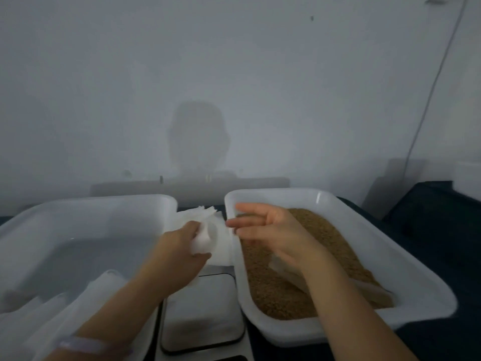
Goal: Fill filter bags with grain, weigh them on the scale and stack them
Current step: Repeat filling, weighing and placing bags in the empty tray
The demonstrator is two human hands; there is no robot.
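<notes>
Early stage: left hand (179, 242) pinches one seemingly empty filter bag (207, 241), right hand (273, 230) spread just beside; grain (328, 241) right of the grip, scale (203, 313) below it bare, weighing pending

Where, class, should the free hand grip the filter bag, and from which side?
Pinch the filter bag at its free right edge, coming from the right: the left hand grips its left side, and the open right hand hovers just beside that edge.
</notes>
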